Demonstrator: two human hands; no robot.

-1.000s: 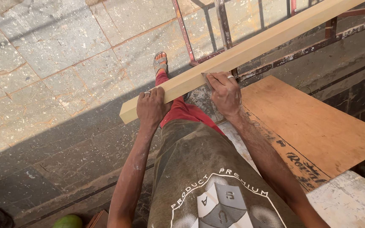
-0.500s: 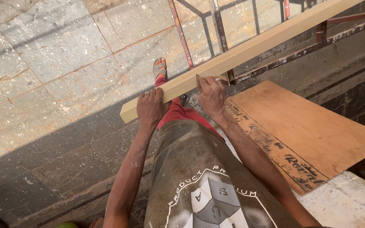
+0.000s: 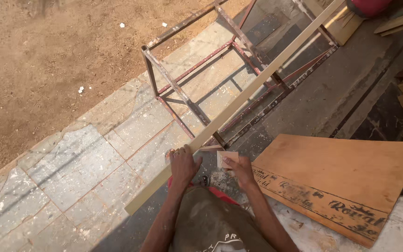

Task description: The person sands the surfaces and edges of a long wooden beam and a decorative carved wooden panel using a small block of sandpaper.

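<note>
Left hand (image 3: 183, 163) wrapped over the long wooden batten (image 3: 239, 105) lying across the rusty metal frame (image 3: 183, 74); right hand (image 3: 241, 169) pinching a small sandpaper piece (image 3: 227, 157) beside it; smoothing step, needing steady contact.

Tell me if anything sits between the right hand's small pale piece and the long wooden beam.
Nothing visible does. The small pale piece in the right hand is just beside the long wooden beam, which the left hand grips.

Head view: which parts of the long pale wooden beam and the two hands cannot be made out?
- Long pale wooden beam: far end cut off by top edge.
- Left hand: fingers curl behind the beam.
- Right hand: small tan sheet it holds too small to identify.
</note>
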